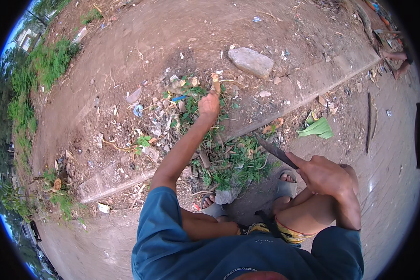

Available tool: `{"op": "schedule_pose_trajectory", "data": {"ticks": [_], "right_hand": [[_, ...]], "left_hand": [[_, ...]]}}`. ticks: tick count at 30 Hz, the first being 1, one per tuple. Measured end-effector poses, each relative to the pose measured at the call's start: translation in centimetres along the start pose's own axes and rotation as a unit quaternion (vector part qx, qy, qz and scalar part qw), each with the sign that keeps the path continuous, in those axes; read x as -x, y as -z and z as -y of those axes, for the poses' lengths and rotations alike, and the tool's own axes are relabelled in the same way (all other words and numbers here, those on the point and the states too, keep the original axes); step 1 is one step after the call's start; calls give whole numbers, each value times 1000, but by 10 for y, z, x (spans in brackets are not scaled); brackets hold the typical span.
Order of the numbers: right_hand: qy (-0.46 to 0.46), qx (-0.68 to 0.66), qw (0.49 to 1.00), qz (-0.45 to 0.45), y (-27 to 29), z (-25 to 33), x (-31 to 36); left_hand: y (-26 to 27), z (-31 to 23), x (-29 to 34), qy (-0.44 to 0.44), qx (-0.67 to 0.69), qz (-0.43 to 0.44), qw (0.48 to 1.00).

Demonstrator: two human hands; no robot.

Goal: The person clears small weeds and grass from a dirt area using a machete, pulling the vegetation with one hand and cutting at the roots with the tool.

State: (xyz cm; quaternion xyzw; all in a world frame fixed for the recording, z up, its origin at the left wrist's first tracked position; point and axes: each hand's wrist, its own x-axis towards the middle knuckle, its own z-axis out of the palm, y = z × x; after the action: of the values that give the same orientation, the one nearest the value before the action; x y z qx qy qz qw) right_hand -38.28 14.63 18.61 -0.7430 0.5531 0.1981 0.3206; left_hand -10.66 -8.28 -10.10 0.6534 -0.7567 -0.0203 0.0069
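Note:
My left hand is stretched out over the dirt, its fingers closed round a short brown cut stem whose pale end sticks out past them. Green weeds surround that hand, and a blue scrap lies just left of it. In my right hand, held above my right knee, is a knife with a long dark blade pointing up and to the left. Its handle is hidden in my fist. Between my hands, a heap of cut weeds lies in front of my sandalled feet.
A large flat stone sits beyond my left hand. A low concrete edge crosses the ground diagonally. Litter is scattered left of the weeds. A green leaf piece lies right. Another person's leg shows at the far right.

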Motion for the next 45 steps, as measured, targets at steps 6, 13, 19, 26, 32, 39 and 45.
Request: {"op": "schedule_pose_trajectory", "data": {"ticks": [6,13,19,26,32,39,45], "right_hand": [[26,-23,999,-3,-2,-4,6],[15,-8,1000,17,-4,-3,6],[-24,-10,999,27,-3,3,2],[20,-12,1000,-9,-9,-1,1],[12,2,1000,22,-10,-1,-4],[13,-46,998,50,0,-1,1],[12,-70,995,68,0,-3,-3]], "left_hand": [[13,13,-1,-166,73,59,982],[18,-27,53,-330,100,252,904],[53,-44,63,-213,68,260,939],[47,-42,23,-132,32,54,989],[32,-35,-21,-80,25,84,993],[32,-28,-33,-17,58,60,996],[1,-33,-35,-21,-27,-30,999]]}}
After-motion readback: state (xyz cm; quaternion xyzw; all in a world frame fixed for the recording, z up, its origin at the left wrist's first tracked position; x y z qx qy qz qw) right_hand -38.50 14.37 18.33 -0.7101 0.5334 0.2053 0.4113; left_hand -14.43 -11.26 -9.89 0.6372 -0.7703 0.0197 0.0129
